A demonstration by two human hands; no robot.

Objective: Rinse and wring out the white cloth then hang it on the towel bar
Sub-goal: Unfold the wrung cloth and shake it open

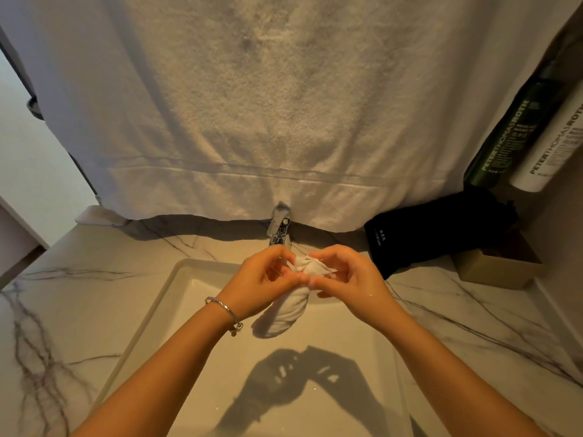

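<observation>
A white marble counter (94,310) with dark grey veins surrounds a smooth rectangular sink (176,279), behind which stands a chrome faucet (279,227) under a large nubby terry towel (252,105) hanging down the wall. At the right sit a black pouch (435,234), a tan box (495,272) and two tubes (542,143). Over the basin, the left hand (265,279) and right hand (350,279) both pinch the top of the white cloth (287,310), twisted into a ridged roll that hangs down between them.
</observation>
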